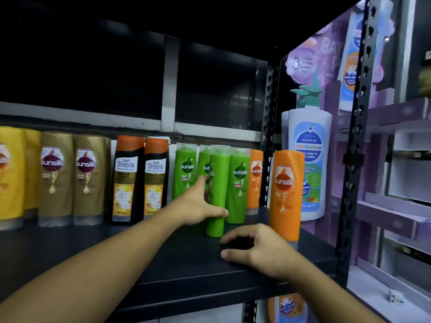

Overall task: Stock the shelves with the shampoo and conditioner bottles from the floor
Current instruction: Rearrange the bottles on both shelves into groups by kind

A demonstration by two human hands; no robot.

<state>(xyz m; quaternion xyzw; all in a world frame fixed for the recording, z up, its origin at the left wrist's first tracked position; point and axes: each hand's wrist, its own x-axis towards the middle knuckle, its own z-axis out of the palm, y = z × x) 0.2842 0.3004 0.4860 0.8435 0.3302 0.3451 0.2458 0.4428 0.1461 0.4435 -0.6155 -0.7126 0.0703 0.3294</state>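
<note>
My left hand (200,202) grips a green Sunsilk bottle (218,190) standing on the black shelf (186,264), label turned away from me, in front of a row of green Sunsilk bottles (239,183). My right hand (254,248) rests on the shelf just right of it, fingers curled and holding nothing. An orange Sunsilk bottle (285,194) stands near the shelf's right end, beside my right hand. Another orange bottle (256,178) stands further back.
Left along the shelf stand two Safi Shayla bottles (142,178), gold Sunsilk bottles (70,178) and yellow ones (14,171). A black perforated upright (352,159) bounds the right side. Beyond it is a purple display with a large white pump bottle (307,159).
</note>
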